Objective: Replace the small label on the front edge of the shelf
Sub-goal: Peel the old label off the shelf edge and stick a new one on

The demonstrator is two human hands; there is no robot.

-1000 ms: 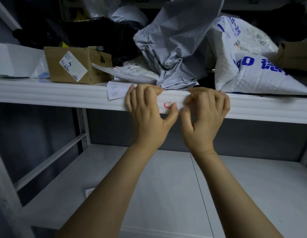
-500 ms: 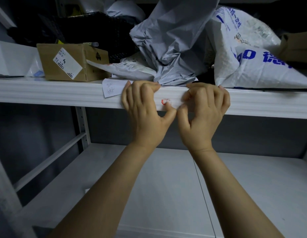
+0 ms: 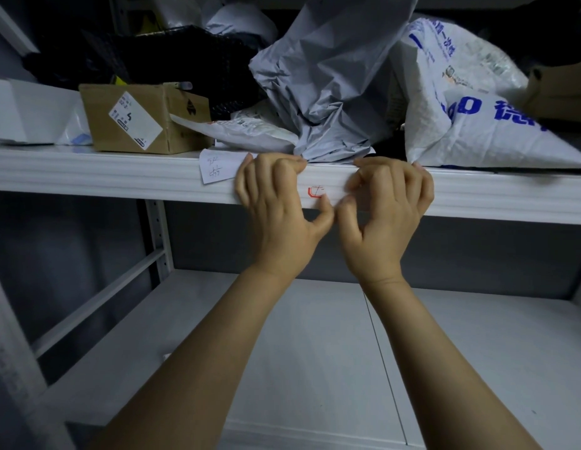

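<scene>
A small white label with a red mark lies flat against the white front edge of the shelf. My left hand holds its left end, with the fingers curled over the top of the edge and the thumb under the red mark. My right hand holds the right end the same way, its bent index finger and thumb on the label. Both thumbs almost touch below the label. A slip of paper with handwriting hangs over the edge just left of my left hand.
The upper shelf is crowded: a cardboard box, a crumpled grey mailer bag, a white woven sack with blue print, a black basket and a white box. A white lower shelf and an upright post lie below.
Both hands stay on the label at the shelf edge. The thumbs have shifted slightly under the red mark, and the view has drifted a little.
</scene>
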